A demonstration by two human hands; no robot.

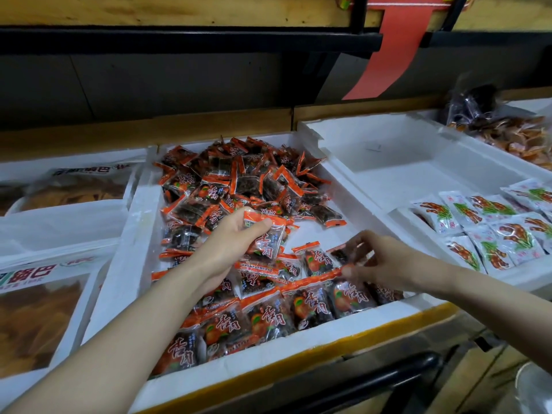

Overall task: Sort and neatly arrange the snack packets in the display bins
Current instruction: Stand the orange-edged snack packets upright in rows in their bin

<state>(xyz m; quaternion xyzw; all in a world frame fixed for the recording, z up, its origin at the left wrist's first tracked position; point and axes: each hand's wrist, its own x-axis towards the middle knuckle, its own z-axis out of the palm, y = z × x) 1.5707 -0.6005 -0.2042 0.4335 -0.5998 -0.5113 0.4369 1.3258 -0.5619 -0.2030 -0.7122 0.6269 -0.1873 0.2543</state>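
Two hands: left hand grips a packet; right hand pinches a second packet.
Risk: jostled loose pile may slide over the front row.

Single head cam, wide-angle, worn by the person. Faces forward and down onto the middle foam bin, close in. Left hand and right hand sit mid-frame, arms entering from the bottom corners. Side bins cropped at edges; shelf rail caps the top.

A wooden shelf carries white foam bins.
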